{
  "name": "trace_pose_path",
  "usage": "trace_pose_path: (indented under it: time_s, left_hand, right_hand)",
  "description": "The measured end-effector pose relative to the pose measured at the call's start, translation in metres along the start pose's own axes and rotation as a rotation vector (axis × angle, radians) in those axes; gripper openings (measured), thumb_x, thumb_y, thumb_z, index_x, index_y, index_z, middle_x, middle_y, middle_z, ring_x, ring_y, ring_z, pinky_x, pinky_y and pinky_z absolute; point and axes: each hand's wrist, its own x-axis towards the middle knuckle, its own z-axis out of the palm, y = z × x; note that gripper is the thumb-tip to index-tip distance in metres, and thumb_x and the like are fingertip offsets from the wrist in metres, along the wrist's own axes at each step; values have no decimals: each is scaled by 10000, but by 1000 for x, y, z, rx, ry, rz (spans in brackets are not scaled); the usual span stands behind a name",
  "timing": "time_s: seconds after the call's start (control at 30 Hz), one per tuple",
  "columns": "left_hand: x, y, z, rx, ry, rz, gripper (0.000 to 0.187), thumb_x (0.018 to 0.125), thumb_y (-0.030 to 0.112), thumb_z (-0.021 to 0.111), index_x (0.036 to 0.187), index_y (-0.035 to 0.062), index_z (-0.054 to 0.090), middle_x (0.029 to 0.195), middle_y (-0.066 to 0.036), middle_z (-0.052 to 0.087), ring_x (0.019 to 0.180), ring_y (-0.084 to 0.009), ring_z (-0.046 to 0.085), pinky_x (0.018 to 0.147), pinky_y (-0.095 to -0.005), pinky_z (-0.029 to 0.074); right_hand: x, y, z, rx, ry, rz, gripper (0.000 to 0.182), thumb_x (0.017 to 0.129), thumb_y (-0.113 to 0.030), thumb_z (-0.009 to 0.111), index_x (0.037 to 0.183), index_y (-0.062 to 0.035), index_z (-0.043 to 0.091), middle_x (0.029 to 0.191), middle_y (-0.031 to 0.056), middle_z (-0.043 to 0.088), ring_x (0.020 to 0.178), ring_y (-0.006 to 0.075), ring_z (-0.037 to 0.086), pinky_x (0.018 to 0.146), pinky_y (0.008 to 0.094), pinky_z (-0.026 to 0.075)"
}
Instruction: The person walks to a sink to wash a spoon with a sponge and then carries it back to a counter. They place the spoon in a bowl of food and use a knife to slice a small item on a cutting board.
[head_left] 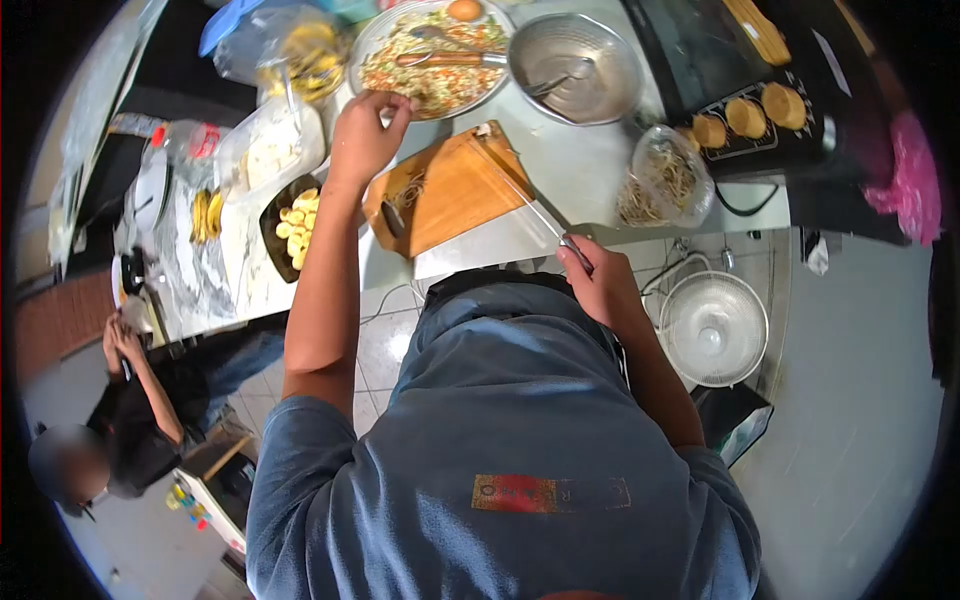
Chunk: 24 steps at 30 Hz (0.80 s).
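My right hand (603,284) is wrapped round the handle of a knife (538,212), whose long blade reaches over the wooden cutting board (455,195). A small heap of thin shreds (411,190) lies at the board's left side. Above the near rim of a big plate (357,72), my left hand (368,135) has its fingers curled and pinched; whether anything is between them is hidden. Chopped, mixed vegetables (430,82) cover that plate, along with a wooden-handled utensil (450,60) and an egg (464,10).
A metal bowl (612,75) holds a ladle. Bagged sprout-like strands (660,185) sit right, near a black cooktop (715,60). Left stand a yellow-filled tray (270,240) and a plastic tub (318,140). A white strainer (715,330) is below the counter; another person sits lower left.
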Motion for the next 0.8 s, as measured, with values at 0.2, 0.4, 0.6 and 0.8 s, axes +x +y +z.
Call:
trace_pose_path:
  time_s: [0.2, 0.4, 0.6, 0.8]
  left_hand:
    - [-67, -16, -6, 36, -175, -80, 201, 803, 231, 693, 846, 35, 698, 846, -153, 657, 788, -323, 623, 722, -392, 490]
    - [-81, -11, 5, 92, -236, -254, 256, 799, 281, 696, 853, 30, 701, 806, -156, 661, 761, -323, 640, 715, -400, 503]
    - [-80, -7, 11, 107, -246, -308, 225, 791, 269, 652, 828, 53, 705, 834, -145, 681, 787, -327, 649, 753, -420, 506]
    - [-78, 0, 3, -57, -181, -412, 263, 820, 277, 644, 862, 22, 695, 826, -159, 681, 781, -339, 653, 725, -417, 507]
  right_hand:
    - [16, -11, 3, 111, -21, -73, 268, 908, -239, 582, 987, 15, 619, 689, 211, 585, 592, 319, 590, 552, 355, 426]
    - [23, -12, 0, 42, -16, -132, 274, 909, -244, 582, 984, 17, 622, 653, 191, 579, 559, 285, 583, 541, 353, 424]
    - [22, -6, -3, 48, -37, -101, 289, 911, -257, 578, 994, 16, 625, 642, 179, 580, 550, 254, 579, 536, 351, 418]
    - [21, -1, -6, 58, -26, -83, 314, 911, -267, 577, 1028, 18, 631, 646, 184, 590, 548, 238, 581, 539, 350, 423]
